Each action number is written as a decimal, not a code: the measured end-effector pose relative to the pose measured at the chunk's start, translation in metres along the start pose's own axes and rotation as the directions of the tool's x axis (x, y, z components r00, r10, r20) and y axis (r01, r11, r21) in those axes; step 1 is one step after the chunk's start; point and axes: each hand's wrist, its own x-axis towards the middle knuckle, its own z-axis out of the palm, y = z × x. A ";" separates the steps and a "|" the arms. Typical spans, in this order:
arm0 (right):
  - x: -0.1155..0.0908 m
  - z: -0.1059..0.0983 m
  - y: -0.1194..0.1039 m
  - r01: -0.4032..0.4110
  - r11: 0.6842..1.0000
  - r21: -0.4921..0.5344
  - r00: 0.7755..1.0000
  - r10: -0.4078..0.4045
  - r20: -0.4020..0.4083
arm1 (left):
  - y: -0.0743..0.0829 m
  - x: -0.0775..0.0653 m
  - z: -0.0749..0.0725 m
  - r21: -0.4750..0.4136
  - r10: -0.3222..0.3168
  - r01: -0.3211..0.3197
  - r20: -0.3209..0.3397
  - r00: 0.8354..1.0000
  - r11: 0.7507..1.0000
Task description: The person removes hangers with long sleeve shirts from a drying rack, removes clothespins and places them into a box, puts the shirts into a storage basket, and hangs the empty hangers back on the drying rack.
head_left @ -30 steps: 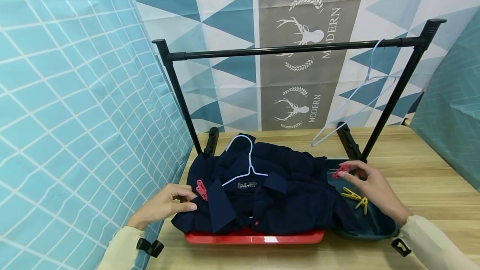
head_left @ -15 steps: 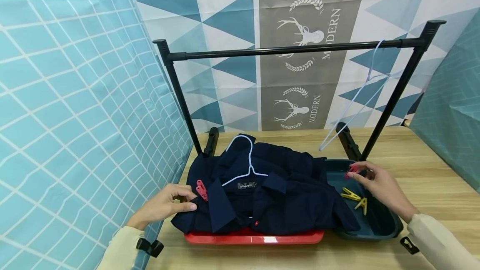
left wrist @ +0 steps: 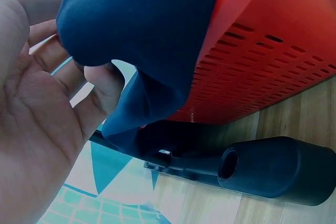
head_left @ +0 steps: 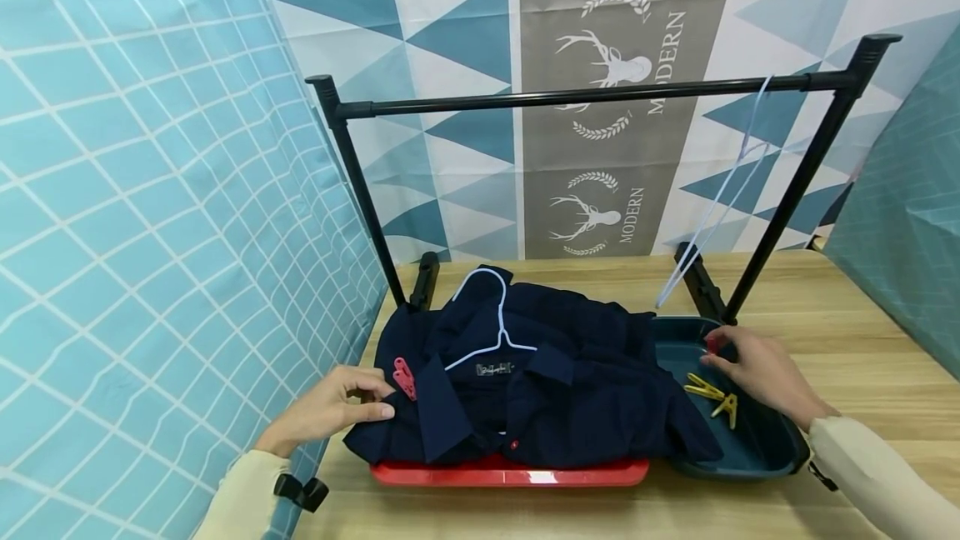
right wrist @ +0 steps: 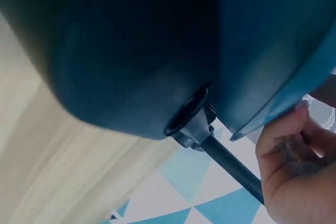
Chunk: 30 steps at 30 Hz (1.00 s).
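Note:
A navy collared shirt (head_left: 600,382), with a pale hanger (head_left: 501,315) in its neck, lies over a red basket (head_left: 510,475). My left hand (head_left: 333,407) pinches the shirt's left side between thumb and fingers; the left wrist view shows the cloth (left wrist: 142,19) draped beside the perforated basket wall (left wrist: 252,66). A pink clothespin (head_left: 404,379) is on the shirt by the collar. Over the back right of a dark teal basin (head_left: 757,448), my right hand (head_left: 765,369) holds a second pink clothespin (head_left: 712,345), mostly covered by the fingers. Yellow clothespins (head_left: 708,391) lie in the basin.
A black rack (head_left: 585,97) stands behind the baskets, its feet on the wooden table (head_left: 862,332). From the bar's right end hangs another pale hanger (head_left: 708,227), low beside the basin. A blue checked sheet (head_left: 150,232) borders the left side.
My right hand has moved right over the basin with the pink clothespin, which now shows less. The hanging hanger has turned nearly edge-on. My left hand stays on the shirt.

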 end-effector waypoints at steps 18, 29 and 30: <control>0.002 0.015 0.005 0.104 0.980 -0.171 0.994 -0.095 0.059 | -0.001 0.002 0.000 -0.014 0.013 -0.013 0.001 1.000 1.000; 0.007 0.013 -0.001 0.033 0.993 -0.113 0.997 -0.026 0.069 | -0.002 0.001 -0.001 -0.010 0.009 -0.009 -0.001 1.000 1.000; 0.008 0.012 -0.002 0.026 0.994 -0.103 0.997 -0.019 0.069 | -0.002 0.001 -0.001 -0.009 0.008 -0.008 -0.001 1.000 1.000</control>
